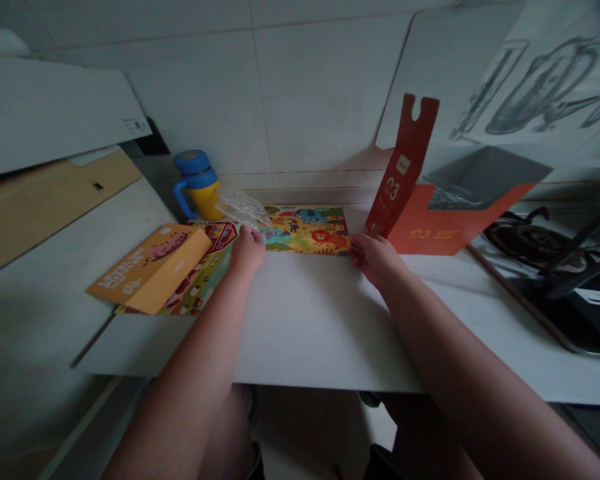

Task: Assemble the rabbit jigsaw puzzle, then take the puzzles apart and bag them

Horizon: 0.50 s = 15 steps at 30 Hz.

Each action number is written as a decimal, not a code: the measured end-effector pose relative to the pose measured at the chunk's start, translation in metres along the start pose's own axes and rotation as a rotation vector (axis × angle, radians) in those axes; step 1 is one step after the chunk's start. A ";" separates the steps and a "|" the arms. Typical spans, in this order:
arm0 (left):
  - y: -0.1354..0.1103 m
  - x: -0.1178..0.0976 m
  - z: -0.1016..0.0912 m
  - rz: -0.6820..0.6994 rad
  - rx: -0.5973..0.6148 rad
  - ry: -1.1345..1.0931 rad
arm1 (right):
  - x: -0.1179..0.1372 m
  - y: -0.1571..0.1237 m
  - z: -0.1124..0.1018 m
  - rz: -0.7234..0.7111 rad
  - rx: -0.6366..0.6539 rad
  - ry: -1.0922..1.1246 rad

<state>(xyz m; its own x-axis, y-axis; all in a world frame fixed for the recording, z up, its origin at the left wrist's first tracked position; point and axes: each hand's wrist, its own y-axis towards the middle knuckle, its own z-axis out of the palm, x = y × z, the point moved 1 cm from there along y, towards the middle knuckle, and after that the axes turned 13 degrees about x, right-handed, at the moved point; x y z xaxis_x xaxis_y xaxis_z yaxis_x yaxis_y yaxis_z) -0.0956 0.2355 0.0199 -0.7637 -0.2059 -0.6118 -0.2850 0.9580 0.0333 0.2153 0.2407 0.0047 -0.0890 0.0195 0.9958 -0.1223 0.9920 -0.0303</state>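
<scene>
Head view: left grip (249, 249) pinches clear plastic packaging (241, 205), tilted up, apparently keeping it off the animal puzzle board (305, 230) between both grips; right grip (374, 256) pinches that board's right edge, likely steadying it on the table (300, 320).

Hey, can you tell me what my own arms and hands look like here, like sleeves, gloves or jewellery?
Your left forearm and right forearm are bare, with no sleeve in view. Your left hand and right hand are ungloved. No watch or bracelet shows at either wrist; rings are too small to tell.
</scene>
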 end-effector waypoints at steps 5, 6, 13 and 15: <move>-0.004 -0.004 -0.007 -0.037 -0.023 0.091 | 0.004 -0.003 0.004 0.070 0.019 0.048; -0.005 -0.005 -0.007 -0.042 -0.017 0.112 | 0.004 -0.004 0.006 0.084 0.026 0.033; -0.010 -0.011 -0.008 -0.008 0.021 0.216 | 0.003 -0.011 0.015 0.151 0.037 -0.250; -0.012 -0.013 -0.009 -0.008 0.044 0.232 | 0.004 -0.013 0.016 0.120 0.020 -0.348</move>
<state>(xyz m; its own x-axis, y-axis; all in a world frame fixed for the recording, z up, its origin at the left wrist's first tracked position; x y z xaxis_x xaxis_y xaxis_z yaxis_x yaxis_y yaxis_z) -0.0878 0.2252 0.0345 -0.8754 -0.2494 -0.4140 -0.2703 0.9627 -0.0084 0.2010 0.2264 0.0079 -0.4340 0.0886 0.8966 -0.1095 0.9826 -0.1501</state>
